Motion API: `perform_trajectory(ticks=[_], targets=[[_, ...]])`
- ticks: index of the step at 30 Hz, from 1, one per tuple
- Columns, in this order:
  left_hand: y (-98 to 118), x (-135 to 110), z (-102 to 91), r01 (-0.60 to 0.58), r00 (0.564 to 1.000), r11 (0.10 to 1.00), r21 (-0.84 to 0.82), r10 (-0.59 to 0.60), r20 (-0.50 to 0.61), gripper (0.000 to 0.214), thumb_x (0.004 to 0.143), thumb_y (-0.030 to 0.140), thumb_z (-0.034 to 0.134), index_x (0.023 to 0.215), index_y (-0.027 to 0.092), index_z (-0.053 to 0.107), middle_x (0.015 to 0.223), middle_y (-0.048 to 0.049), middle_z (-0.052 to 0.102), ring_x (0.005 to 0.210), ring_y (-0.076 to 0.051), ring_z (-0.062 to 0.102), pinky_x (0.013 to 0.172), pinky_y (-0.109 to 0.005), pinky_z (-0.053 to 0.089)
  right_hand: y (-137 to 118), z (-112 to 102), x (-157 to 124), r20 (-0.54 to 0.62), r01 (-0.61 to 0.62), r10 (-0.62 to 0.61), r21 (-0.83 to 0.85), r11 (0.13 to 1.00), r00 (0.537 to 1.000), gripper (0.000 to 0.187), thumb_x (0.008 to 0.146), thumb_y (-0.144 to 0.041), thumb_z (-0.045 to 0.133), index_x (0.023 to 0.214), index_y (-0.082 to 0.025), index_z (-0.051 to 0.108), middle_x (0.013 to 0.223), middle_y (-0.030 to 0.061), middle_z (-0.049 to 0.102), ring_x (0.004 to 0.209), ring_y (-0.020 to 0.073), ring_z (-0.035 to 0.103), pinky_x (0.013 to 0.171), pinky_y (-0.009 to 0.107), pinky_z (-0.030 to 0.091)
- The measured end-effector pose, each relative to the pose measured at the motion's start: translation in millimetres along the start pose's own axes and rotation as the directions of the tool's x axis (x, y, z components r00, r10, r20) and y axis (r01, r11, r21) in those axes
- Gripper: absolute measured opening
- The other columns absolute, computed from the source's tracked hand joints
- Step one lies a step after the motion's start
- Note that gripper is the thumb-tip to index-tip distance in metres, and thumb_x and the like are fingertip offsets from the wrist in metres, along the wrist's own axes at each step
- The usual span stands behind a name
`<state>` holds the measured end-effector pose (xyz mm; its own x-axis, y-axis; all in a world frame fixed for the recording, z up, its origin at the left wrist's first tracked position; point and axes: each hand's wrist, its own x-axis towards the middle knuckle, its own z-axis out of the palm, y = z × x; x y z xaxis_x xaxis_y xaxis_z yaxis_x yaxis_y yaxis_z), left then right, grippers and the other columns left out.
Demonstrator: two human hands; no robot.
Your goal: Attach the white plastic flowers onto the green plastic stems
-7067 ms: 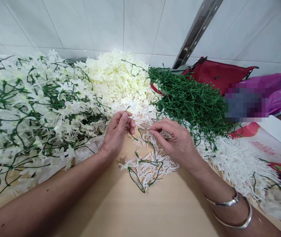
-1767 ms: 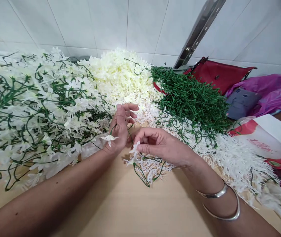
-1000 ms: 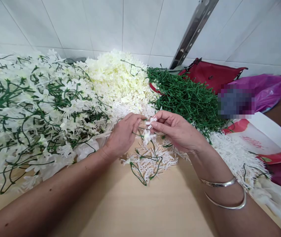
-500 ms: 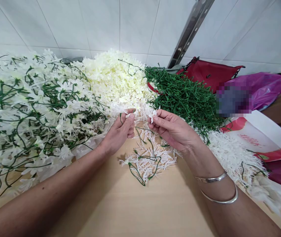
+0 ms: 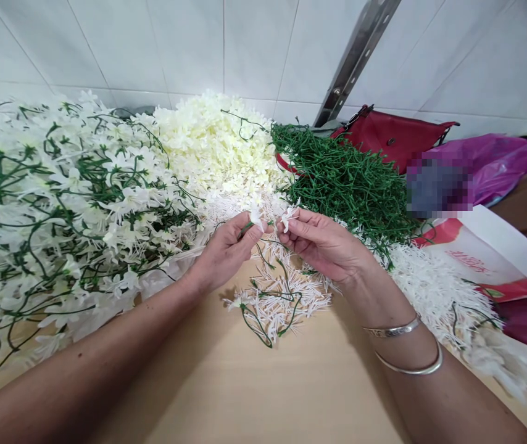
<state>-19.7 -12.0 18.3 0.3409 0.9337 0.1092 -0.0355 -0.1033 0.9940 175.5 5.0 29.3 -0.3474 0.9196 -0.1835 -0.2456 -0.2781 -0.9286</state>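
Observation:
My left hand (image 5: 224, 253) is closed, its thumb and fingers pinching a green plastic flower stem (image 5: 246, 227) with a white fabric blossom (image 5: 256, 216) at the fingertips. Opposite it, my right hand (image 5: 328, 246) pinches another small white blossom (image 5: 287, 217) between thumb and forefinger. The fingertips of both hands nearly meet, and the exact contact there is too small to make out. Below them, white stamen pieces (image 5: 270, 311) and a few curved green stems (image 5: 298, 305) lie loose on the table (image 5: 263, 388).
Finished-looking white flowers on green stems (image 5: 73, 203) heap up at the left. Behind are cream petals (image 5: 217, 142) and bare green stems (image 5: 347, 179). White stamens (image 5: 434, 290), a red bag (image 5: 393, 139), a purple plastic bag (image 5: 499, 163) and a printed packet (image 5: 481, 259) stand right.
My left hand has shifted slightly right, closer to my right hand. A white blossom now shows at the left fingertips, where mainly a green stem end showed before. My right hand has hardly moved.

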Motion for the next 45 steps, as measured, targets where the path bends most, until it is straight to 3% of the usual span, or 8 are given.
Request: perform_trajectory(ticks=[4, 9, 19, 28, 34, 39, 45], targets=[[1, 0, 0.5, -0.036, 0.999, 0.998, 0.045, 0.036, 0.001, 0.041, 0.090, 0.057, 0.064, 0.077, 0.021, 0.048, 0.056, 0.0098, 0.028, 0.051, -0.008, 0.023, 0.047, -0.025, 0.021, 0, 0, -1, 0.024, -0.031, 0.031, 0.002, 1.000, 0.999, 0.037, 0.061, -0.039, 0.097, 0.074, -0.020, 0.069, 0.073, -0.0033, 0.065, 0.068, 0.0087, 0.059, 0.069, 0.021, 0.051], [0, 1, 0.5, -0.096, 0.995, 0.993, 0.065, 0.096, 0.007, 0.038, 0.092, 0.052, 0.064, 0.075, 0.022, 0.049, 0.057, 0.0087, 0.030, 0.053, -0.009, 0.027, 0.049, -0.025, 0.024, -2, 4, -3, 0.057, -0.041, 0.040, 0.007, 0.999, 0.998, 0.037, 0.060, -0.037, 0.097, 0.073, -0.021, 0.067, 0.074, -0.0031, 0.065, 0.067, 0.0094, 0.059, 0.069, 0.023, 0.053], [-3, 0, 0.3, -0.089, 0.995, 0.996, 0.018, 0.088, 0.050, 0.034, 0.091, 0.051, 0.064, 0.079, 0.021, 0.055, 0.057, 0.0081, 0.032, 0.053, -0.010, 0.028, 0.051, -0.024, 0.027, 1, 4, -1, 0.053, -0.043, 0.042, 0.015, 0.999, 0.998, 0.038, 0.059, -0.035, 0.097, 0.073, -0.022, 0.065, 0.075, -0.0043, 0.067, 0.067, 0.0085, 0.058, 0.065, 0.022, 0.052], [-4, 1, -1.6, -0.135, 0.990, 0.990, 0.044, 0.134, 0.036, 0.023, 0.094, 0.033, 0.061, 0.076, 0.019, 0.058, 0.064, 0.0052, 0.044, 0.057, -0.010, 0.033, 0.056, -0.024, 0.032, 7, 4, 2, 0.056, -0.077, 0.073, 0.072, 0.994, 0.996, 0.037, 0.057, -0.031, 0.099, 0.074, -0.021, 0.067, 0.077, -0.0034, 0.067, 0.066, 0.0074, 0.059, 0.066, 0.020, 0.053], [-5, 1, -0.8, -0.019, 1.000, 1.000, 0.021, 0.019, 0.025, 0.031, 0.086, 0.048, 0.068, 0.077, 0.020, 0.058, 0.061, 0.0073, 0.037, 0.056, -0.010, 0.028, 0.053, -0.025, 0.026, 12, 5, 5, 0.068, -0.066, 0.062, 0.061, 0.996, 0.996, 0.038, 0.058, -0.032, 0.098, 0.073, -0.021, 0.065, 0.077, -0.0038, 0.066, 0.067, 0.0078, 0.059, 0.068, 0.022, 0.054], [-9, 2, 2.4, 0.059, 0.998, 0.996, -0.065, -0.060, -0.021, 0.043, 0.084, 0.051, 0.069, 0.066, 0.021, 0.045, 0.058, 0.0083, 0.033, 0.053, -0.008, 0.026, 0.051, -0.025, 0.022, 15, 8, 8, 0.018, -0.020, 0.019, 0.044, 0.999, 1.000, 0.038, 0.059, -0.033, 0.097, 0.073, -0.022, 0.064, 0.074, -0.0057, 0.061, 0.067, 0.0074, 0.058, 0.069, 0.022, 0.052], [-12, 6, 3.4, 0.152, 0.979, 0.962, -0.226, -0.178, -0.097, 0.034, 0.078, 0.047, 0.074, 0.071, 0.020, 0.054, 0.053, 0.0110, 0.029, 0.047, -0.006, 0.018, 0.049, -0.025, 0.016, 17, 16, 6, -0.103, 0.148, -0.162, -0.136, 0.980, 0.981, 0.036, 0.060, -0.039, 0.095, 0.073, -0.023, 0.066, 0.071, -0.0050, 0.060, 0.066, 0.0098, 0.055, 0.066, 0.026, 0.048]])
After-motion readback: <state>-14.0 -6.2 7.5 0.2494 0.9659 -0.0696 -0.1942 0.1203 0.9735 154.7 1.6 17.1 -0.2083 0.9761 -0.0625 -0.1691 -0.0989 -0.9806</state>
